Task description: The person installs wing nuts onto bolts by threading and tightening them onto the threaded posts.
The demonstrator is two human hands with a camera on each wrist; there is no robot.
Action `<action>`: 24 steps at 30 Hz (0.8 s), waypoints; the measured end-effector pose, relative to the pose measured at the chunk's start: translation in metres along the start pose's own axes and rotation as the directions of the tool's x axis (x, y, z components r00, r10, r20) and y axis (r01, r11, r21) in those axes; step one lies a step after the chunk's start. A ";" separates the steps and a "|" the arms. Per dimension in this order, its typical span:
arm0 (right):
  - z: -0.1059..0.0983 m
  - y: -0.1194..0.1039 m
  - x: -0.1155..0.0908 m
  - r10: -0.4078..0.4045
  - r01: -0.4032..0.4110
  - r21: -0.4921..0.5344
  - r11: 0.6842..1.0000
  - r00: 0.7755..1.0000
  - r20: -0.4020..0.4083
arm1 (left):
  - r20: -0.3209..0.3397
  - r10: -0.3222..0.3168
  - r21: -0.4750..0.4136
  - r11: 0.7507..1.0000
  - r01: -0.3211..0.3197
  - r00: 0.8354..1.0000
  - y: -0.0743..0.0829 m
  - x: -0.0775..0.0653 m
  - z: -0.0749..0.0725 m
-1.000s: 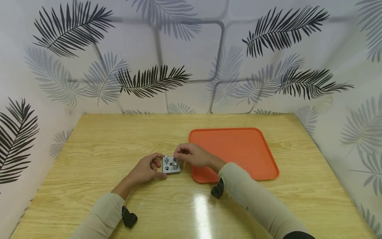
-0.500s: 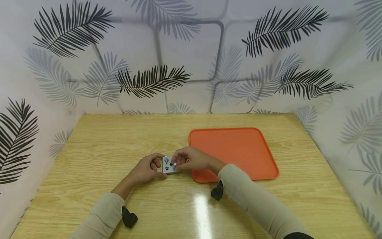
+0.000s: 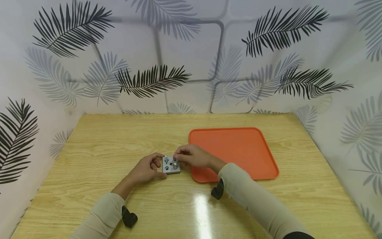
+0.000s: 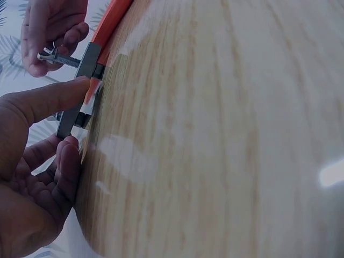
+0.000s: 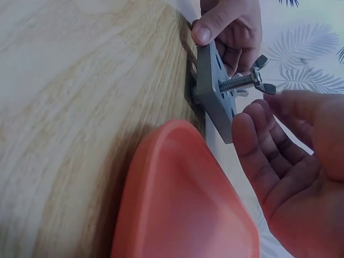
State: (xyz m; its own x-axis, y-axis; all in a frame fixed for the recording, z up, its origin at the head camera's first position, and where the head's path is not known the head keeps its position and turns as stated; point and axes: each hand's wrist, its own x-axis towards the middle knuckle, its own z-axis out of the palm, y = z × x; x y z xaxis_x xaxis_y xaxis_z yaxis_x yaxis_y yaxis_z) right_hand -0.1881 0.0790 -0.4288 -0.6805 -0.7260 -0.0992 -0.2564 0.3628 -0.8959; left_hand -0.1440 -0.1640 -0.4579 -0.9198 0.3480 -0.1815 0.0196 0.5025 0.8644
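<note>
A grey metal plate (image 3: 170, 171) with several round holes stands just above the table on dark feet. My left hand (image 3: 146, 168) grips it at its left side, thumb on the near edge and forefinger at the far corner. A wing bolt (image 5: 239, 82) stands up from the plate, a length of thread showing under its wings. Beside it is my right hand (image 3: 194, 155), its fingers loosely bent and one fingertip right at a wing. Another wing bolt (image 3: 166, 159) sits near the plate's far left corner.
An orange tray (image 3: 238, 146) lies right of the plate, partly under my right hand and forearm. The wooden table (image 3: 119, 132) ends at a leaf-patterned backdrop (image 3: 191, 93). Each wrist carries a small black camera (image 3: 129, 217).
My right hand closed in over the nearer wing bolt half a second ago, then moved back up off it. The left hand and the plate have stayed put.
</note>
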 end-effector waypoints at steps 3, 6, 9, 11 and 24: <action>-0.001 0.000 0.000 -0.002 0.002 0.012 1.000 1.000 0.030 | 0.000 0.001 0.006 1.000 -0.001 1.000 0.001 0.000 0.000; -0.002 0.000 -0.001 -0.004 0.003 0.021 1.000 0.997 0.076 | -0.003 -0.003 0.013 1.000 0.003 1.000 0.001 0.000 0.000; -0.002 -0.001 -0.002 -0.010 0.004 0.053 0.999 0.994 0.112 | -0.006 -0.003 0.012 1.000 0.003 1.000 0.001 0.000 0.000; -0.002 0.000 -0.001 -0.019 0.010 0.075 0.997 0.992 0.122 | -0.010 -0.001 0.012 1.000 0.002 1.000 0.001 0.000 0.000; -0.001 0.000 -0.002 -0.018 0.016 0.038 0.999 0.999 0.041 | -0.013 -0.006 0.010 1.000 0.007 1.000 0.003 -0.001 0.001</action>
State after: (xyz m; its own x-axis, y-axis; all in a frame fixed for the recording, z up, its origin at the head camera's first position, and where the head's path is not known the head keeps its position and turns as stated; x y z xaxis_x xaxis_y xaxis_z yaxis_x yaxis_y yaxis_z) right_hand -0.1872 0.0808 -0.4286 -0.6470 -0.7558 -0.1008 -0.2415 0.3285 -0.9131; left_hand -0.1422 -0.1622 -0.4557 -0.9251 0.3341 -0.1807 0.0176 0.5129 0.8583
